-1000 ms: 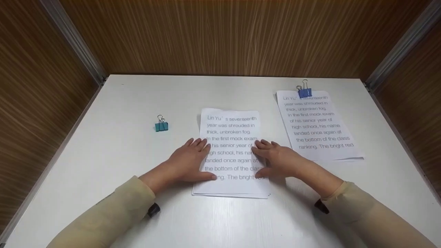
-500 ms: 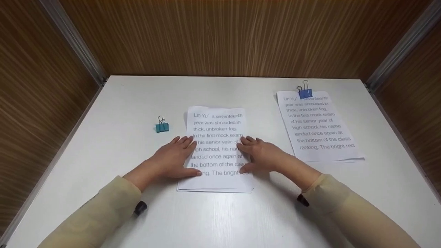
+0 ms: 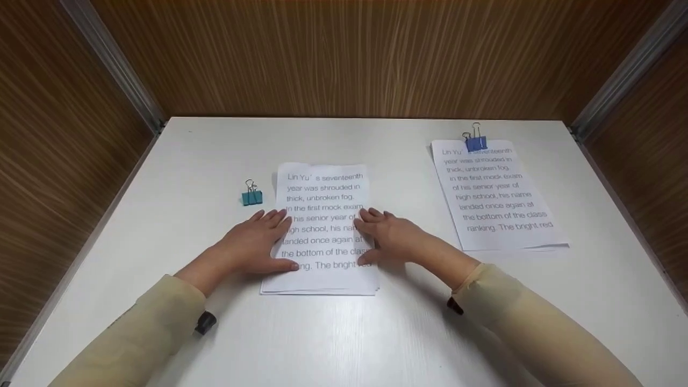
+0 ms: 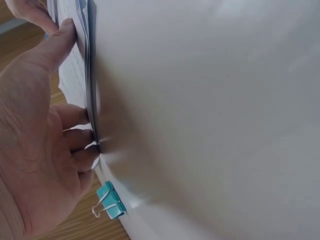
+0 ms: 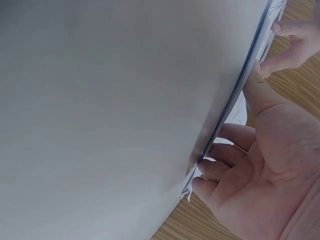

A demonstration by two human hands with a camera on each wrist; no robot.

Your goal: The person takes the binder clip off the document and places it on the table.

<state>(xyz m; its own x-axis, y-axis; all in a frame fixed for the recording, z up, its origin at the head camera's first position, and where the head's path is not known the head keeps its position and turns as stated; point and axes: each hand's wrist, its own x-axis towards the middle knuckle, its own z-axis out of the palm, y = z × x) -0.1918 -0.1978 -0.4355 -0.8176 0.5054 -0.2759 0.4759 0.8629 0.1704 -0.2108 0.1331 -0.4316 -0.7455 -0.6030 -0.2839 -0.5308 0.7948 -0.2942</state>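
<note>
A stack of printed sheets (image 3: pixel 322 236) lies flat on the white table. My left hand (image 3: pixel 255 239) rests along its left edge, fingers at the side and thumb over the lower lines of print. Opposite it, my right hand (image 3: pixel 389 236) touches the right edge in the same way. In the left wrist view the fingertips (image 4: pixel 82 157) meet the side of the stack; the right wrist view has fingertips (image 5: pixel 205 165) at the other side. A few sheet edges stick out unevenly at the bottom. A teal binder clip (image 3: pixel 251 196) stands to the left of the stack.
At the right lies a second stack of printed sheets (image 3: pixel 500 204), with a blue binder clip (image 3: pixel 476 143) on its top edge. Wood-grain panels (image 3: pixel 365 59) border the white table (image 3: pixel 317 344) at the back and both sides.
Both hands and the stack between them have slid left and slightly away from the body, closer to the teal binder clip. The clipped stack has stayed in place.
</note>
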